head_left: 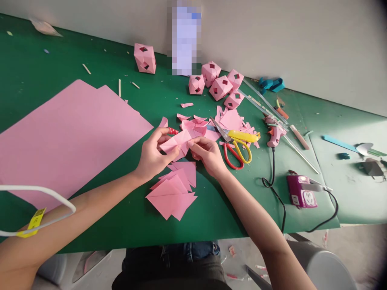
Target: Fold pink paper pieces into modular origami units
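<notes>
Between my two hands, above the green table, is a folded piece of pink paper (176, 141). My left hand (155, 153) grips its left side, thumb in front, with a red wrapping on one finger. At its right edge my right hand (208, 155) pinches the paper between thumb and fingers. Below lie several creased pink paper squares (171, 197) in an overlapping pile. Just beyond my hands is a heap of folded pink pieces and scraps (231, 121). Scissors (237, 155) with red and yellow handles and a yellow utility knife (243, 136) rest beside that heap.
Large pink sheets (69, 141) cover the table's left. Several faceted pink paper balls (220, 88) stand near the wall, by an upright blurred screen (185, 40). On the right are a pink glue gun (275, 135), its cord, clear sticks and a purple power socket (302, 191).
</notes>
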`<state>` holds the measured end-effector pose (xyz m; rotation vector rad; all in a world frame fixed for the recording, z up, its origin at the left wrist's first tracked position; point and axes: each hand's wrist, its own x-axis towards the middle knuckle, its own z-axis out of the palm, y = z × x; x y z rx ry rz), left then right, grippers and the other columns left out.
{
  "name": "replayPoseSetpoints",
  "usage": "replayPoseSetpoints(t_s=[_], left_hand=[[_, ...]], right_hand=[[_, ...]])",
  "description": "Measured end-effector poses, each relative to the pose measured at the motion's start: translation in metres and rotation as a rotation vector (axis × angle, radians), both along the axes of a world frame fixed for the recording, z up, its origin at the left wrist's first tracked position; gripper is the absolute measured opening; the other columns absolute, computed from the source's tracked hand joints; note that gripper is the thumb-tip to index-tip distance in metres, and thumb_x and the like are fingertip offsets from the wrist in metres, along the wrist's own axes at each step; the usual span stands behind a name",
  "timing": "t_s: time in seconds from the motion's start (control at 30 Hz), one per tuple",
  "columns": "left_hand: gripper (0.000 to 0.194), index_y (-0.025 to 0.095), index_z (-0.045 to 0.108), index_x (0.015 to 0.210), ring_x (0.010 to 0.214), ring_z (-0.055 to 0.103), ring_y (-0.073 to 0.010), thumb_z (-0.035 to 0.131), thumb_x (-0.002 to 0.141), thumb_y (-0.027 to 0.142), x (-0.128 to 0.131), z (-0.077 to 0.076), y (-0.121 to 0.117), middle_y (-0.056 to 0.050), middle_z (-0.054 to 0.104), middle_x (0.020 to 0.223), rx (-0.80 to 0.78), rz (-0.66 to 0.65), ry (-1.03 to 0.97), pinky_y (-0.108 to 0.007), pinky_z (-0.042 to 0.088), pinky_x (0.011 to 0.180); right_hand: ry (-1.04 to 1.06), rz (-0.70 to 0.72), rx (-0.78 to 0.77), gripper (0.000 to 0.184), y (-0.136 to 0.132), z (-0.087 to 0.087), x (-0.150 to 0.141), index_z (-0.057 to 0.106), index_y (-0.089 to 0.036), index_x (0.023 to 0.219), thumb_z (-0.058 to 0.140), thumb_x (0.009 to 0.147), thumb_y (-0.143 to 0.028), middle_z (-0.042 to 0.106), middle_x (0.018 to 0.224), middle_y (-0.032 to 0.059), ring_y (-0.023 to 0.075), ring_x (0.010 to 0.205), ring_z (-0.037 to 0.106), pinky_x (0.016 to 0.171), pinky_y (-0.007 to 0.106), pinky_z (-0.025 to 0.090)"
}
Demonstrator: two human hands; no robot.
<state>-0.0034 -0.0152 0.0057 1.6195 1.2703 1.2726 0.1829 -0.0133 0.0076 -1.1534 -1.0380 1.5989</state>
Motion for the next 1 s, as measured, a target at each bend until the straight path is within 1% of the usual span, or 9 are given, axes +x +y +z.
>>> replayPoseSetpoints(t_s=[0.1, 0.2, 0.3, 0.4, 0.53, 0.63, 0.77, 0.93, 1.0], left_hand=[[0.035, 0.019, 0.065, 0.11, 0.09, 0.074, -0.0189, 0.078, 0.077, 0.026, 0.0, 0.001, 0.0, -0.005, 0.075, 0.103, -0.02, -0.009, -0.016, -0.028, 0.063, 0.074], [0.04, 0.019, 0.064, 0.111, 0.086, 0.074, -0.019, 0.078, 0.075, 0.026, 0.0, 0.001, 0.002, -0.004, 0.075, 0.098, -0.089, -0.057, -0.049, -0.03, 0.063, 0.076], [0.04, 0.02, 0.063, 0.111, 0.08, 0.072, -0.018, 0.077, 0.074, 0.026, -0.001, 0.001, 0.005, -0.002, 0.074, 0.09, -0.165, -0.074, -0.083, -0.03, 0.062, 0.071], [0.039, 0.02, 0.063, 0.109, 0.075, 0.07, -0.0167, 0.076, 0.073, 0.026, -0.001, -0.001, 0.008, -0.001, 0.072, 0.089, -0.191, -0.039, -0.116, -0.028, 0.059, 0.064], [0.039, 0.021, 0.064, 0.108, 0.065, 0.066, -0.0151, 0.076, 0.071, 0.027, -0.001, -0.004, 0.011, 0.0, 0.069, 0.081, -0.207, -0.036, -0.167, -0.026, 0.054, 0.054], [0.04, 0.022, 0.063, 0.109, 0.06, 0.064, -0.0147, 0.076, 0.071, 0.025, -0.001, -0.006, 0.011, 0.001, 0.068, 0.076, -0.21, -0.053, -0.171, -0.025, 0.051, 0.05], [0.04, 0.023, 0.062, 0.11, 0.057, 0.062, -0.0139, 0.077, 0.072, 0.026, -0.001, -0.007, 0.011, 0.002, 0.066, 0.073, -0.208, -0.048, -0.182, -0.025, 0.051, 0.049], [0.04, 0.022, 0.062, 0.107, 0.06, 0.062, -0.0135, 0.079, 0.071, 0.027, -0.002, -0.007, 0.012, 0.002, 0.065, 0.074, -0.205, -0.011, -0.21, -0.025, 0.052, 0.052], [0.041, 0.023, 0.061, 0.109, 0.057, 0.06, -0.0129, 0.079, 0.072, 0.027, -0.002, -0.008, 0.012, 0.004, 0.064, 0.071, -0.216, -0.025, -0.214, -0.024, 0.05, 0.05]], right_hand=[[-0.009, -0.028, 0.032, 0.036, -0.002, -0.002, -0.001, 0.07, -0.02, 0.078, 0.083, 0.078, -0.052, 0.049, 0.058, -0.0055, 0.0089, 0.054, 0.04, 0.051, 0.025, 0.032], [-0.035, -0.076, 0.078, 0.034, -0.004, -0.005, -0.003, 0.068, -0.02, 0.078, 0.082, 0.08, -0.051, 0.049, 0.059, -0.0056, 0.009, 0.053, 0.041, 0.051, 0.025, 0.033], [-0.142, -0.087, 0.107, 0.043, -0.005, -0.005, -0.006, 0.065, -0.02, 0.079, 0.075, 0.084, -0.062, 0.049, 0.057, -0.0057, 0.0095, 0.051, 0.041, 0.05, 0.025, 0.033], [-0.285, -0.033, 0.13, 0.053, -0.004, -0.002, -0.006, 0.065, -0.02, 0.082, 0.068, 0.085, -0.073, 0.051, 0.059, -0.0047, 0.0101, 0.051, 0.043, 0.051, 0.026, 0.034], [-0.396, 0.098, 0.195, 0.056, -0.002, 0.0, -0.003, 0.064, -0.019, 0.075, 0.069, 0.083, -0.075, 0.051, 0.061, -0.0028, 0.0107, 0.055, 0.041, 0.052, 0.027, 0.031], [-0.412, 0.102, 0.23, 0.058, -0.001, -0.004, -0.002, 0.061, -0.02, 0.072, 0.067, 0.084, -0.076, 0.052, 0.063, -0.002, 0.0118, 0.057, 0.04, 0.053, 0.027, 0.03], [-0.413, 0.09, 0.23, 0.058, -0.001, -0.005, -0.001, 0.062, -0.02, 0.074, 0.065, 0.085, -0.076, 0.054, 0.065, -0.0014, 0.0127, 0.06, 0.041, 0.055, 0.028, 0.031], [-0.385, 0.227, 0.196, 0.053, 0.001, -0.004, 0.005, 0.066, -0.018, 0.08, 0.07, 0.085, -0.071, 0.059, 0.071, -0.0001, 0.0127, 0.062, 0.046, 0.058, 0.028, 0.035], [-0.381, 0.234, 0.2, 0.052, 0.002, -0.004, 0.007, 0.065, -0.018, 0.08, 0.07, 0.085, -0.07, 0.062, 0.073, 0.001, 0.0131, 0.064, 0.048, 0.06, 0.028, 0.037]])
